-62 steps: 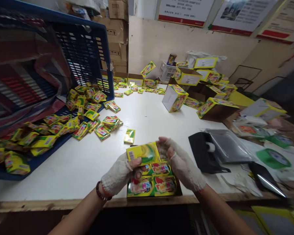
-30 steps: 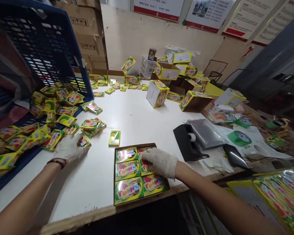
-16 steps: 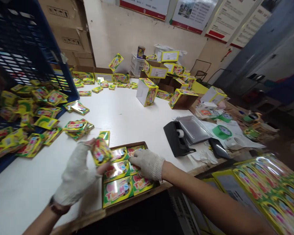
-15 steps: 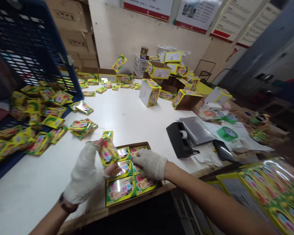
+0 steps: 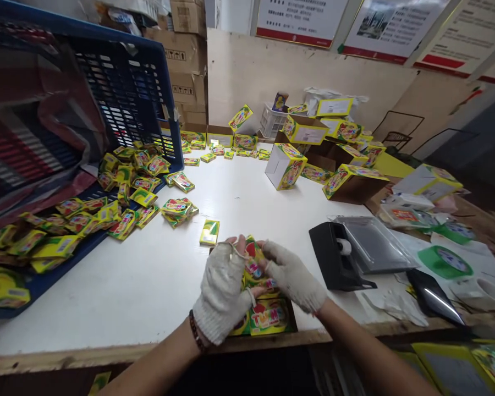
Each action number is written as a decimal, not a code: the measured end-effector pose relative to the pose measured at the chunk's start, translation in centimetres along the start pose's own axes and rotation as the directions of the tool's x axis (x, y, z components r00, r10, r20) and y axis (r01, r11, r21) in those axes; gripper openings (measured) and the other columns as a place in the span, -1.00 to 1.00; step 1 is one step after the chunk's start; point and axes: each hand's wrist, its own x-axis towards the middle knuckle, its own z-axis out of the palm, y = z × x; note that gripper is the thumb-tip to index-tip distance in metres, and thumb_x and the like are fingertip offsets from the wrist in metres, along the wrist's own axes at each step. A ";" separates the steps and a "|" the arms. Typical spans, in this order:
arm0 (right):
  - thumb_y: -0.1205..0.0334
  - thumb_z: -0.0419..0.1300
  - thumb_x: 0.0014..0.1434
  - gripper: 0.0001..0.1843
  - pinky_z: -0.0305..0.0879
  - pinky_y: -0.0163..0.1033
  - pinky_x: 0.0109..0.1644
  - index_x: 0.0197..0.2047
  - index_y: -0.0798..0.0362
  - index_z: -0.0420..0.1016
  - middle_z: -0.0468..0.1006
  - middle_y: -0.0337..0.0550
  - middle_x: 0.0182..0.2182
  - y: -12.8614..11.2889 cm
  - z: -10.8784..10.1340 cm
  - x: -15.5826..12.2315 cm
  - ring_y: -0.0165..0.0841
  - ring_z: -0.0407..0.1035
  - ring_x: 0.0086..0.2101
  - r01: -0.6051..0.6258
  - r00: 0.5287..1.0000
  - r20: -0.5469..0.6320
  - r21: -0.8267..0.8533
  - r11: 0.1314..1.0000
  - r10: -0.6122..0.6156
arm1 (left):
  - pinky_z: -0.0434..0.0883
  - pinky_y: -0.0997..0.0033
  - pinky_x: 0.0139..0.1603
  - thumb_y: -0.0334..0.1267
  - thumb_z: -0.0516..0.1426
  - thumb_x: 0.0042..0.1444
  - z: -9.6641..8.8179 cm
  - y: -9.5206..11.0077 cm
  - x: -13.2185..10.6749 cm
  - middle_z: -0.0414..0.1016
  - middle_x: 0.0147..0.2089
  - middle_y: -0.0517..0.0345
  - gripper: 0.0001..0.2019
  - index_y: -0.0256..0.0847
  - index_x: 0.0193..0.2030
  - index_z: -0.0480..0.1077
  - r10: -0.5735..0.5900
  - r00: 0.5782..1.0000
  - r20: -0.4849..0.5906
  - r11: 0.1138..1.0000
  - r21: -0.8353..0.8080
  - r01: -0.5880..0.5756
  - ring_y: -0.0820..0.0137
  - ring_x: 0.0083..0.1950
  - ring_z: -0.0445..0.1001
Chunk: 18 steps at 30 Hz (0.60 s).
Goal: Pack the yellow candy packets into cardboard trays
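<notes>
Both my hands wear white knit gloves with bare fingertips. My left hand is curled around the left side of a small yellow-green printed packet, thumb below and fingers above. From the right, my right hand pinches the same packet's edge with its fingertips. Under them is a shallow open carton at the table's front edge, holding flat rows of matching packets. My left hand covers much of the carton's left side. A single packet lies on the table just beyond my left hand.
A tipped blue crate spills many packets on the left. A small packet pile lies nearby. Display boxes stand at the back. At right are a black tape dispenser, a clear plastic tray, green tape and a phone.
My left hand has brought its packet over the carton, and my right hand has risen from inside the carton to meet it. The view has swung left.
</notes>
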 end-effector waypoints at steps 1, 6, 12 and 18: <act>0.14 0.06 0.26 -0.63 0.31 -0.10 0.14 0.09 0.04 0.42 0.54 -0.07 0.02 -0.2 -0.7 0.7 -0.23 0.41 0.03 -0.007 1.000 0.000 -0.104 0.995 0.007 | 0.44 0.02 0.01 -0.11 0.22 0.06 -0.2 0.1 0.1 0.30 0.11 -0.20 -0.34 -0.25 0.27 0.15 -0.031 0.999 0.036 1.000 0.003 0.031 0.03 0.13 0.35; 0.36 0.08 0.19 -0.69 0.32 -0.17 -0.09 -0.02 0.06 0.49 0.61 -0.04 -0.21 0.9 -3.1 3.6 -0.24 0.45 -0.21 -0.089 0.982 0.077 -0.621 0.778 0.174 | 0.43 0.03 -0.09 -0.14 0.12 0.19 -1.1 -0.5 -1.3 0.44 -0.23 0.01 -0.83 -0.20 -0.28 0.40 0.014 0.917 0.398 0.999 0.027 -0.027 0.15 -0.13 0.43; 0.39 0.13 0.17 -0.84 0.31 -0.25 -0.10 -0.35 0.10 0.55 0.55 -0.03 -0.25 3.4 -0.2 4.2 -0.30 0.41 -0.22 0.015 1.000 0.026 -0.687 0.726 0.004 | 0.33 -0.07 0.14 -0.21 0.20 0.10 -1.1 -0.9 -2.8 0.47 -0.18 0.01 -0.87 -0.19 -0.26 0.40 0.080 0.884 0.461 0.995 0.023 -0.102 0.12 -0.02 0.41; 0.26 0.04 0.27 -0.52 -0.05 0.30 0.31 0.24 0.14 0.35 0.27 0.20 0.27 5.2 2.0 1.3 0.04 0.09 0.27 0.137 0.988 0.080 -0.842 0.522 -0.129 | 0.40 0.26 0.01 -0.37 -0.03 0.22 -0.2 -7.4 1.9 0.42 -0.17 0.03 -0.82 -0.18 -0.23 0.39 -0.182 0.912 0.367 0.982 0.017 0.189 0.29 -0.06 0.41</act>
